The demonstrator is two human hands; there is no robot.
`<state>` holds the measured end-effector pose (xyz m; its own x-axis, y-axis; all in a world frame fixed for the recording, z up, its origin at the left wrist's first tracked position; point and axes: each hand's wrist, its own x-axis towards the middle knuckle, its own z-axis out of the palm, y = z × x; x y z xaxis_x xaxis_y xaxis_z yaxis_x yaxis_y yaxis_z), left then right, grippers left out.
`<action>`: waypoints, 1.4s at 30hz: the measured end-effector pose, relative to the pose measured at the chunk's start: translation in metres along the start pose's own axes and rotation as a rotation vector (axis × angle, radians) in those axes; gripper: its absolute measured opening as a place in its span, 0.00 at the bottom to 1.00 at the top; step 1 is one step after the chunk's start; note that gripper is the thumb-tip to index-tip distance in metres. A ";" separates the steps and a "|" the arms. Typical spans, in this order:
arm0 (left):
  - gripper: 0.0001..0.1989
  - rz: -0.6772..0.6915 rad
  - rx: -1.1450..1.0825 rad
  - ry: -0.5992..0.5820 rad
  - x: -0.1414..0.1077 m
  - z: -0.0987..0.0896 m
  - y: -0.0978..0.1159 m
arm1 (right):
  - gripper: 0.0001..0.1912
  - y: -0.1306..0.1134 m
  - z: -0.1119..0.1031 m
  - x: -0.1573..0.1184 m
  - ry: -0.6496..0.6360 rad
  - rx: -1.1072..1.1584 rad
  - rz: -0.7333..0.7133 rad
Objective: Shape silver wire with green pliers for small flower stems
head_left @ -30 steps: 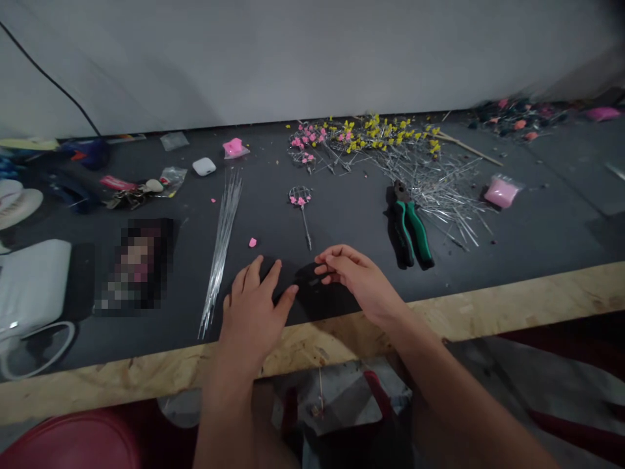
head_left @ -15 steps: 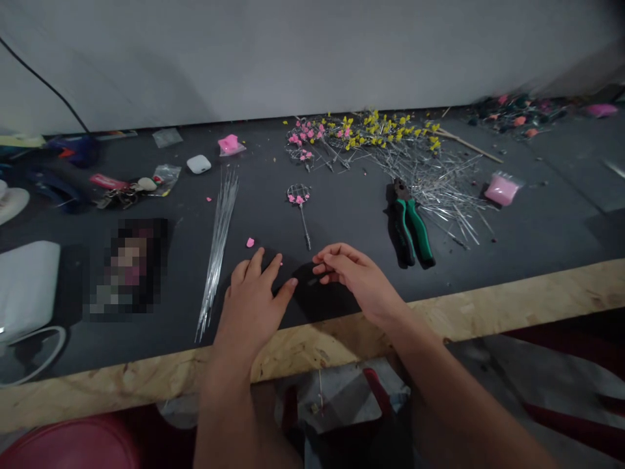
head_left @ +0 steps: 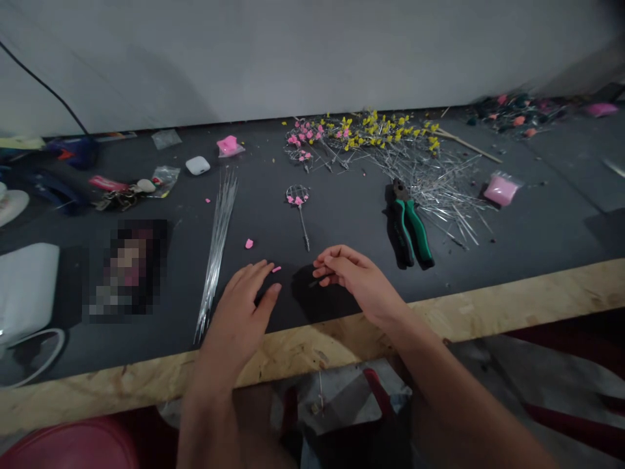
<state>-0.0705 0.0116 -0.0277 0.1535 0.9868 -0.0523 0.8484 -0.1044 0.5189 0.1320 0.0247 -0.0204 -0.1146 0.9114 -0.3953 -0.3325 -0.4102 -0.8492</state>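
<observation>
My left hand (head_left: 245,306) rests palm down on the dark tabletop, thumb spread from the fingers, holding nothing. A small pink roll (head_left: 277,269) lies at its fingertips, and a pink lump (head_left: 249,243) sits just beyond. My right hand (head_left: 349,270) is closed in a pinch, with a thin dark piece faintly showing at the fingertips; what it is cannot be made out. Between and beyond the hands lies a small wire racket shape (head_left: 297,195) with pink bits on its round head. A bundle of straight wires (head_left: 217,254) lies left of my left hand.
Green-handled pliers (head_left: 413,231) lie right of my right hand, beside a pile of loose wires (head_left: 454,195). Yellow and pink wire pieces (head_left: 371,130) line the wall. A pink bag (head_left: 502,189), white case (head_left: 197,165) and keys (head_left: 120,195) lie further out. The wooden edge (head_left: 312,352) runs in front.
My left hand has drawn back to the left and its fingers have come closer together, uncovering the pink roll. My right hand has hardly moved.
</observation>
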 end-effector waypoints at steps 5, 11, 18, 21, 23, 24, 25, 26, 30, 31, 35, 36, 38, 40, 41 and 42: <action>0.17 0.002 0.035 0.104 0.010 0.004 0.001 | 0.06 0.000 0.001 0.000 -0.011 -0.014 -0.004; 0.10 0.125 0.119 0.149 0.024 0.013 -0.001 | 0.06 0.002 0.001 0.000 -0.002 -0.019 -0.012; 0.10 0.143 0.095 0.169 0.027 0.010 0.000 | 0.06 0.004 0.000 0.000 -0.011 -0.018 -0.022; 0.09 0.139 0.097 0.173 0.028 0.010 -0.001 | 0.06 0.004 -0.001 0.001 -0.020 -0.005 -0.022; 0.10 0.134 0.095 0.169 0.027 0.011 -0.003 | 0.07 0.004 -0.001 0.001 -0.021 -0.002 -0.017; 0.10 0.129 0.090 0.170 0.027 0.011 -0.003 | 0.07 0.004 0.000 0.001 -0.019 -0.004 -0.015; 0.10 0.125 0.084 0.172 0.025 0.011 -0.004 | 0.07 0.003 0.000 0.001 -0.017 -0.006 -0.014; 0.11 0.123 0.078 0.177 0.023 0.010 -0.004 | 0.07 0.003 0.000 0.001 -0.016 -0.009 -0.015; 0.17 0.104 0.151 0.140 0.011 0.010 -0.001 | 0.07 0.004 -0.001 0.001 -0.013 -0.020 -0.016; 0.18 0.076 0.206 0.110 0.007 0.010 0.001 | 0.07 0.004 -0.001 0.000 -0.010 -0.023 -0.014; 0.22 -0.017 0.391 0.029 0.001 0.012 0.015 | 0.06 0.004 -0.001 -0.001 -0.009 -0.031 -0.015; 0.23 -0.029 0.423 0.027 0.001 0.012 0.018 | 0.06 0.004 -0.001 0.000 -0.013 -0.028 -0.017; 0.24 -0.048 0.467 0.027 0.001 0.014 0.023 | 0.06 0.004 -0.001 0.000 -0.022 -0.015 -0.018; 0.24 -0.055 0.491 0.023 -0.001 0.016 0.026 | 0.07 0.004 -0.001 0.002 -0.025 -0.004 -0.020; 0.25 -0.052 0.496 0.018 -0.003 0.016 0.027 | 0.07 0.004 -0.001 0.002 -0.024 -0.002 -0.019; 0.25 -0.045 0.498 0.010 -0.006 0.017 0.028 | 0.07 0.004 -0.001 0.002 -0.021 -0.004 -0.018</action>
<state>-0.0393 0.0009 -0.0274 0.1082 0.9926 -0.0554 0.9933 -0.1058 0.0458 0.1312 0.0249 -0.0253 -0.1284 0.9190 -0.3727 -0.3314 -0.3940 -0.8573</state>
